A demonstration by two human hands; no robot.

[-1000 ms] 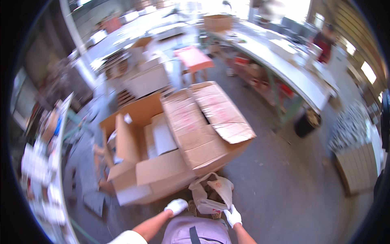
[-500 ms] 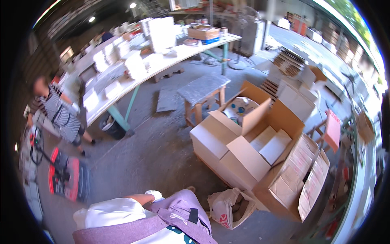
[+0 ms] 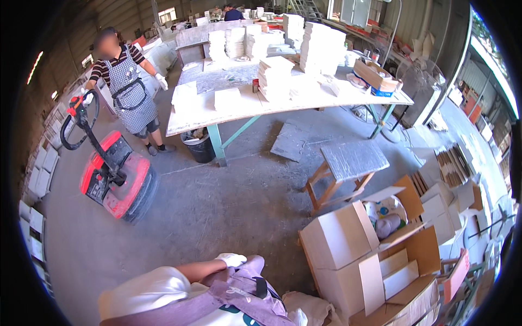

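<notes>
My left hand (image 3: 232,259), in a white glove, lies over my knee on the purple apron (image 3: 239,285). Its fingers look stretched out and hold nothing that I can see. At the lower edge a bit of white glove, seemingly my right hand (image 3: 298,317), shows beside the apron; its fingers are hidden. Right next to it is a pale sack (image 3: 312,305), partly cut off by the picture's edge. Open cardboard boxes (image 3: 340,236) stand to my right, one with white slabs (image 3: 401,280) inside, another with a round tub of mixed items.
A co-worker (image 3: 130,89) in a checked apron holds the handle of a red pallet truck (image 3: 128,187) at left. Ahead, a long table (image 3: 239,111) carries stacked white pieces. A black bucket (image 3: 199,148) is under it; a wooden stool (image 3: 353,160) stands near the boxes.
My view has swung left and up, so boxes and sack sit lower and further right. The co-worker and pallet truck show more fully. A white glove now shows at the lower edge.
</notes>
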